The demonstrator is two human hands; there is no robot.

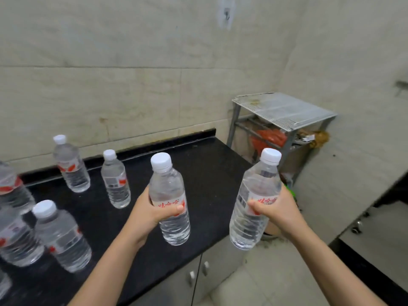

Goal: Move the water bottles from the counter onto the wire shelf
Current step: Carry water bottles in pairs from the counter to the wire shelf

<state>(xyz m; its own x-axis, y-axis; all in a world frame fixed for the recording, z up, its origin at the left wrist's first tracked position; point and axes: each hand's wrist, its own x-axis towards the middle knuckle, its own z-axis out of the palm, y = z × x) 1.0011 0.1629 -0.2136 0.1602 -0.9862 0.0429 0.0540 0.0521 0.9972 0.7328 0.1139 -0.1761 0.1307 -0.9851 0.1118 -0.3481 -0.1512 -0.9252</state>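
My left hand (147, 215) grips a clear water bottle (169, 188) with a white cap and red-lettered label, held upright above the black counter (209, 173). My right hand (280, 212) holds a second bottle (256, 191) upright, past the counter's right edge and over the floor. Several more bottles stand on the counter at the left, among them one at the back (70, 165), one in the middle (116, 180) and one near the front (61, 237). The grey wire shelf (284, 110) stands in the far right corner, its top bare.
Under the wire shelf's top lie an orange bag (269, 138) and brownish clutter (318, 135). Cabinet doors with small handles (198, 272) sit below the counter. A second dark counter edge (364, 266) runs along the right. Tiled walls close off the back and right.
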